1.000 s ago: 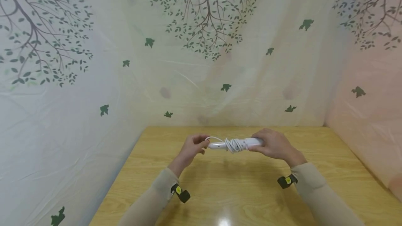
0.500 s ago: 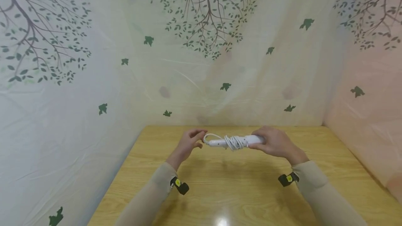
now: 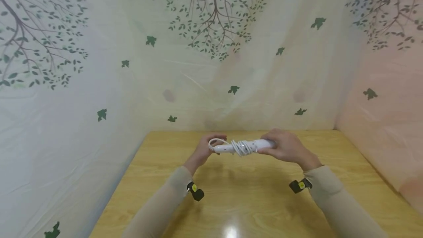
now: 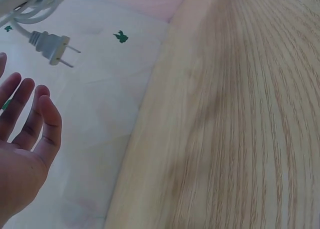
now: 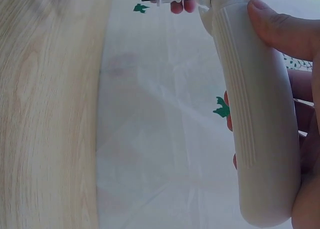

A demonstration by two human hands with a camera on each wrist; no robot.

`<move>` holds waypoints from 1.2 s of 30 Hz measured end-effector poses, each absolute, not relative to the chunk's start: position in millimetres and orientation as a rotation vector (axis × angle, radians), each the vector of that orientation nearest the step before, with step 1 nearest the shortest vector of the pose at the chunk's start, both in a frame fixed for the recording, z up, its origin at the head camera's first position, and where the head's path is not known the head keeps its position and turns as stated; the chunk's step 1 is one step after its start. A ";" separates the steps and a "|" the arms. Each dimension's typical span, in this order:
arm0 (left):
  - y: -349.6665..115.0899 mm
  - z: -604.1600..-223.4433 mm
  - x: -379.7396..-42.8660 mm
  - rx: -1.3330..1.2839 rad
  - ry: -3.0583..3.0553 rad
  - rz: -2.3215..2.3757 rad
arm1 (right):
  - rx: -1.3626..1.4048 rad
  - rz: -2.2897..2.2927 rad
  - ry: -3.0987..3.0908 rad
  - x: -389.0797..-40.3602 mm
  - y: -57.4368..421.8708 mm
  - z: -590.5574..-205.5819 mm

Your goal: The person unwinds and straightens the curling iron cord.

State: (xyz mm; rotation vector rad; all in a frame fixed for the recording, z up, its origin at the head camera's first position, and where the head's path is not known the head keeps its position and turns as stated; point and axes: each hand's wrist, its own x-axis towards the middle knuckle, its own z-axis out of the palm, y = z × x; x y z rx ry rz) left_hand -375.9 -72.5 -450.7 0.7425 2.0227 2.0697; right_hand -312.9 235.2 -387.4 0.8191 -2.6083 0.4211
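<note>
Corded white appliance [image 3: 253,146] held above the desk [image 3: 251,201]
Its handle [image 5: 262,119] is gripped by the right hand [image 3: 286,146]; the left hand [image 3: 203,150], loosely spread, is held near the plug [image 4: 50,46].

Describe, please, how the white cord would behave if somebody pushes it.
The white cord would probably flex, since it bends in loops around the white device. Its plug might wobble, because it juts free of the loops.

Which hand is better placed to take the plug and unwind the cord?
Probably the left hand: it looks open and is near the plug, while the right hand already grips the white handle.
</note>
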 end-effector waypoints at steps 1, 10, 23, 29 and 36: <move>-71.3 -450.4 -373.9 0.784 2.006 2.065 | 0.824 0.420 -2.606 -313.3 235.2 -387.3; -64.4 -435.1 -360.6 0.890 1.894 2.072 | 0.860 0.446 -2.574 -318.0 231.7 -378.7; -52.8 -440.5 -355.4 0.804 1.923 2.058 | 0.842 0.462 -2.614 -314.8 230.0 -382.5; -52.5 -441.0 -353.5 0.816 1.978 2.019 | 0.847 0.448 -2.601 -314.3 230.0 -383.5; -55.1 -437.8 -350.6 0.763 2.042 1.952 | 0.841 0.450 -2.619 -314.5 232.3 -388.1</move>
